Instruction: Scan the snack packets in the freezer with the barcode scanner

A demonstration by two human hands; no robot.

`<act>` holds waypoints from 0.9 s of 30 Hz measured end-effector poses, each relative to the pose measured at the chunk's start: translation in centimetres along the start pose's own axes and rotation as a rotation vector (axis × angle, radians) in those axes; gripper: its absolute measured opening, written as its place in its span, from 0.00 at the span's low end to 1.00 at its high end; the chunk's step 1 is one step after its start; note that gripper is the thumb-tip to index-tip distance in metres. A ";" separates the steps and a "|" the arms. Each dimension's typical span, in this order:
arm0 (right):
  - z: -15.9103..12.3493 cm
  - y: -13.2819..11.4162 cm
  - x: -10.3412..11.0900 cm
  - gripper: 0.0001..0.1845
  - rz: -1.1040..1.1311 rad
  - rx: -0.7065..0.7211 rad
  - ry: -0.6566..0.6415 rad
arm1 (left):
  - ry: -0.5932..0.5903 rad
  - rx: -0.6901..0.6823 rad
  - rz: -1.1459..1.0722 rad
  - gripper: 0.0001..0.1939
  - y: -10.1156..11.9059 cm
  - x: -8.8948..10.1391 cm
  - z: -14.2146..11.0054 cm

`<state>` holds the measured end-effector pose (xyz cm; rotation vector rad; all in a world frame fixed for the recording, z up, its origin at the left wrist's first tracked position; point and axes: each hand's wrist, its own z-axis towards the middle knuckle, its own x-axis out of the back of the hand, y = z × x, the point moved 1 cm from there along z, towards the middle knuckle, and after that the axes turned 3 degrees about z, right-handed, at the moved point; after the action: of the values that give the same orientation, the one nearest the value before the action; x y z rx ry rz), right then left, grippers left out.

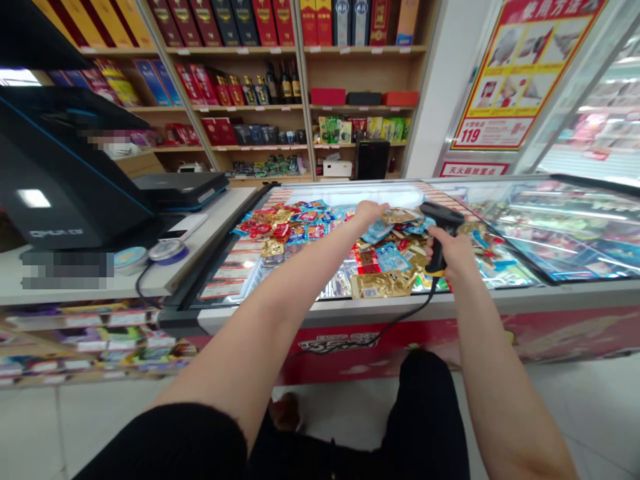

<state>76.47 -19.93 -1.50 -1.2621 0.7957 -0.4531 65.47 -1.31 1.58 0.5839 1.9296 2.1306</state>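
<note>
My right hand [453, 252] is wrapped round the handle of a black barcode scanner [441, 217] with a yellow-trimmed base. Its cable [407, 315] hangs down over the freezer's front. My left hand [369, 215] reaches out over a heap of small snack packets, close to a light blue packet [377, 231]; most of its fingers are hidden behind the hand. The packets lie on the glass top of a chest freezer [227, 283]. Nearer to me are a gold packet [383, 285] and a blue packet [393, 257]. Red and blue packets [280, 220] are piled on the left.
On the left, a counter [155, 277] carries a dark checkout machine [65, 180], a flat black device [180, 188] and two round tins. Shelves with boxes and bottles [283, 83] stand behind the freezer. Its right half has a dark-framed glass lid [575, 227].
</note>
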 end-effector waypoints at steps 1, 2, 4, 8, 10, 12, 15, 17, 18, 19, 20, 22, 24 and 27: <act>0.0 0.1 0.2 0.18 -0.004 -0.004 -0.008 | 0.005 -0.025 0.145 0.11 -0.1 -0.5 0.0; -0.1 0.2 0.3 0.17 -0.010 -0.009 -0.017 | -0.003 -0.056 0.275 0.10 -0.2 -0.7 -0.1; -0.4 0.4 0.3 0.17 -0.022 -0.025 -0.033 | -0.027 -0.111 0.420 0.05 -0.7 -0.6 -0.5; -1.1 0.5 -0.8 0.18 -0.036 -0.073 -0.064 | 0.025 -0.148 0.460 0.11 -1.5 1.5 -1.4; -1.5 0.4 -1.7 0.18 -0.055 -0.075 -0.074 | 0.053 -0.164 0.492 0.14 -1.8 3.0 -1.7; -2.0 0.5 -2.8 0.17 -0.074 -0.069 -0.089 | 0.055 -0.178 0.544 0.14 -2.1 4.8 -1.9; -2.9 0.7 -4.8 0.17 -0.082 -0.070 -0.142 | 0.072 -0.185 0.593 0.13 -2.8 7.8 -2.3; -3.6 0.9 -6.2 0.16 -0.086 -0.074 -0.175 | 0.086 -0.182 0.614 0.13 -3.5 10.0 -2.6; -4.0 1.1 -6.9 0.16 -0.091 -0.075 -0.185 | 0.093 -0.185 0.633 0.14 -3.8 11.2 -2.8; -4.4 1.3 -7.6 0.16 -0.094 -0.072 -0.195 | 0.101 -0.189 0.657 0.15 -4.1 12.3 -3.0; -4.8 1.5 -8.3 0.16 -0.096 -0.074 -0.210 | 0.111 -0.197 0.685 0.15 -4.4 13.5 -3.3; -5.6 1.9 -9.8 0.17 -0.093 -0.086 -0.261 | 0.153 -0.206 0.738 0.17 -5.0 15.9 -3.9; -6.4 2.4 -11.1 0.18 -0.095 -0.107 -0.327 | 0.204 -0.186 0.784 0.17 -5.6 18.3 -4.5; -7.5 3.1 -12.8 0.17 -0.116 -0.128 -0.393 | 0.295 -0.128 0.839 0.17 -6.2 21.9 -5.0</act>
<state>62.05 -15.13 -1.57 -1.4642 0.4254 -0.2366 42.94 3.87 -1.59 1.2922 1.8512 2.9435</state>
